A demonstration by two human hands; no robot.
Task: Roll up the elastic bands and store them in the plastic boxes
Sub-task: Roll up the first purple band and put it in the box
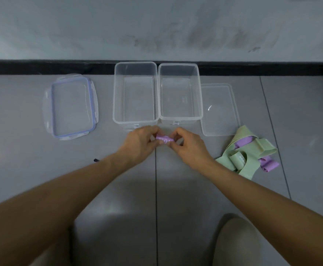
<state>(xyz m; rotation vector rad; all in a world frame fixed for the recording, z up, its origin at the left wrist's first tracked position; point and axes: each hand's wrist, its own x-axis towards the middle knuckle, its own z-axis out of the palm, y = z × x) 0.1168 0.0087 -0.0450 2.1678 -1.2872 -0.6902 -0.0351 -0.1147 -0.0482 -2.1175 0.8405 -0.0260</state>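
Plastic: 2 boxes (118, 96), 2 lids (72, 108).

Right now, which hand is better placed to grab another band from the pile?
Right hand, likely: the pile lies on its side, by that forearm; the left hand would have to cross over. Both hold the roll.

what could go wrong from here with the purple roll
1. The roll is pinched only between the fingertips of the left hand and the right hand; if one lets go, the elastic may spring open.
2. Both boxes, left and right, are empty, so nothing would brace the roll and it may loosen once inside.
3. The pile is tangled green and purple; pulling the next band may drag others along.
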